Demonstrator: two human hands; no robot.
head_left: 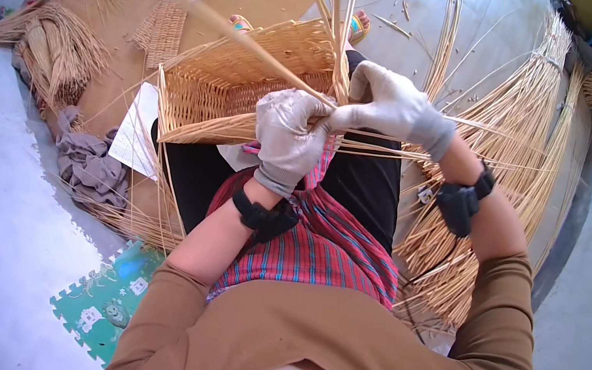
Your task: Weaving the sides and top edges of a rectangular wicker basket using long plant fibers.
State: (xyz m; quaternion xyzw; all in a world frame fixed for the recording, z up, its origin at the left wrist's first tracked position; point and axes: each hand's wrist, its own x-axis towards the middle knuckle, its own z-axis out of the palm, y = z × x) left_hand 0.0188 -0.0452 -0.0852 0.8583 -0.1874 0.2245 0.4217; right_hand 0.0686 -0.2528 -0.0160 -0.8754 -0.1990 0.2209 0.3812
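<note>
A half-woven rectangular wicker basket (238,84) rests on my lap, its open side turned toward the left. My left hand (287,136), in a grey glove, is closed on the basket's near rim where a long cane strand (185,3) runs up to the far left. My right hand (389,106), also gloved, pinches upright cane stakes (343,27) at the basket's corner. Both hands touch at that corner. Thin strands stick out sideways to the right under my right hand.
A large bundle of loose cane (505,166) lies on the floor at my right. More cane bundles (59,48) and a small woven panel (164,23) lie at the left. A grey cloth (90,164), white paper (138,129) and green foam mat (105,302) are nearby.
</note>
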